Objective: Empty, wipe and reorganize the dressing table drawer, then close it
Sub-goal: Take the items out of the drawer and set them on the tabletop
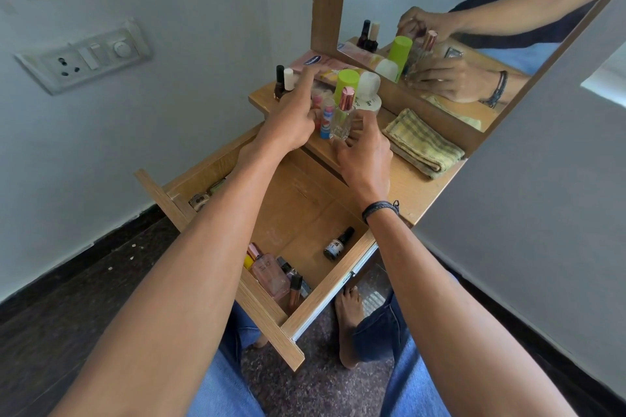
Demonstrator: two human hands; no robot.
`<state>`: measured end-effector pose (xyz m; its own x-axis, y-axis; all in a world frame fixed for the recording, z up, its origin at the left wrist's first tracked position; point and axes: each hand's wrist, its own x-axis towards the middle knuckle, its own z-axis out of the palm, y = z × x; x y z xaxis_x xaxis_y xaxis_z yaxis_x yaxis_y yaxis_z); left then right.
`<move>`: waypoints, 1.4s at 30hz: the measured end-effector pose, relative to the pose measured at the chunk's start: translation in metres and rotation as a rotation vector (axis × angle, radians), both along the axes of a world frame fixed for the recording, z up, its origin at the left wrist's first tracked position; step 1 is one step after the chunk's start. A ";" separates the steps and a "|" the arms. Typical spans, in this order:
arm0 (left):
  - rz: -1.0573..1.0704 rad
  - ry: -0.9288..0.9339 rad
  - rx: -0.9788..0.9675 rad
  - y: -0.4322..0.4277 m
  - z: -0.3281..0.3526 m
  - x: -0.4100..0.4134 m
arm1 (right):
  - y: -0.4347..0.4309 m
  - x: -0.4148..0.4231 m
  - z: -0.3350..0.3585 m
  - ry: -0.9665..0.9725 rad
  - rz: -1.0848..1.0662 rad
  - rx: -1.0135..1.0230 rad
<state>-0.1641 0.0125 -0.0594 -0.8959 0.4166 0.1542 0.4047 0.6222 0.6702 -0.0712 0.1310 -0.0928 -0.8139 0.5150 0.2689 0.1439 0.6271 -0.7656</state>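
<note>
The drawer (267,322) hangs open on the near left and it isn't emptied yet. A pink perfume bottle (271,276) lies flat in its near corner, with its cap towards the far left.

Your left hand (291,122) is up on the table top (416,193), and that forearm crosses right over the drawer. The index finger is stretched out far and the other fingers are curled by the lip balm sticks (327,118). I can't tell whether they grip anything.

Down in the drawer, a small dark bottle (338,244) lies on its side close to the right wall, neck pointing far right.

Back on top, the clear perfume bottle (341,120) stands upright just right of the sticks. Your right hand (366,152) has it, fingers narrow at its base and thumb on its right side.

The folded cloth (423,142) rests on the table top further right, untouched.

Here's what matters: everything left to lift out lies nearer you than both hands, down below the table edge. The dark bottle sits under your right wrist, so that hand looks closer to it. The pink one suits your left.
</note>
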 end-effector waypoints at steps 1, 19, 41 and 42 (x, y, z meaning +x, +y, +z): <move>-0.008 -0.006 -0.016 0.000 0.001 0.001 | 0.000 0.000 0.000 0.000 0.004 -0.006; 0.187 -0.071 0.287 -0.026 -0.023 0.033 | 0.003 -0.001 0.001 0.002 -0.020 -0.044; 0.021 -0.193 -0.753 -0.089 -0.080 0.136 | -0.042 0.085 -0.044 -0.751 0.361 0.733; 0.015 -0.209 -0.774 -0.088 -0.079 0.137 | -0.044 0.083 -0.044 -0.771 0.370 0.740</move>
